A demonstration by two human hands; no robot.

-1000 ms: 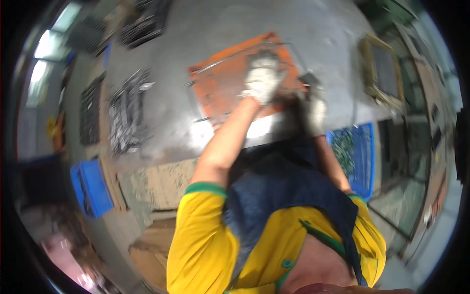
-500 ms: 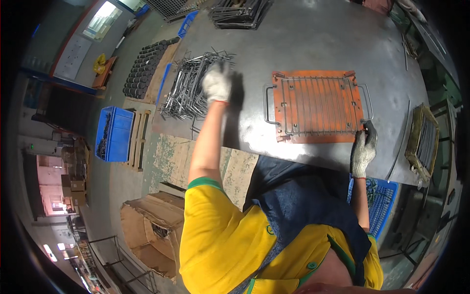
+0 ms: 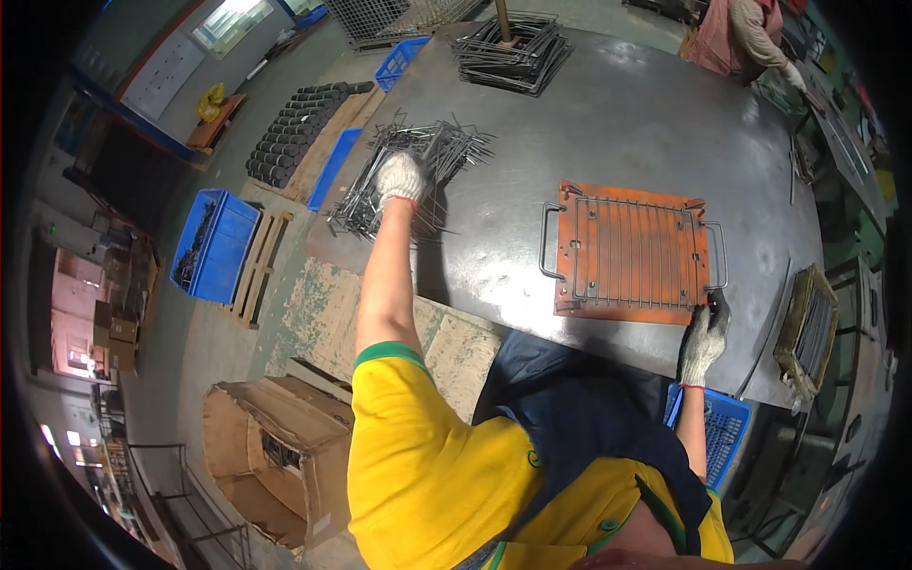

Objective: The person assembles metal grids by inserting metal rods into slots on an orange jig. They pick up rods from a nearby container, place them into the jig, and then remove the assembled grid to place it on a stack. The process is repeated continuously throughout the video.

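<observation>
My left hand [image 3: 401,178], in a white knit glove, is down in a loose pile of bent metal rods [image 3: 446,152] at the table's left side. Its fingers curl into the rods, and the fingertips are hidden. A wire rack [image 3: 635,249] of parallel bars lies on an orange plate [image 3: 622,312] with small blocks at its corners. Looped metal handles [image 3: 545,242] stick out at the rack's left and right sides. My right hand [image 3: 703,342], gloved with dark fingertips, closes at the lower end of the right-hand handle, by the plate's near right corner.
A stack of wire frames [image 3: 513,57] sits at the table's far edge. A blue crate [image 3: 217,249] stands on a pallet at left, above a cardboard box [image 3: 285,456]. A tray of rods [image 3: 807,328] is at right. Another person [image 3: 736,43] works at the far right.
My left hand has shifted from the pile's right part toward its middle, and its fingers are more curled. My right hand stays at the rack's corner. The view has tilted, showing more of the far side.
</observation>
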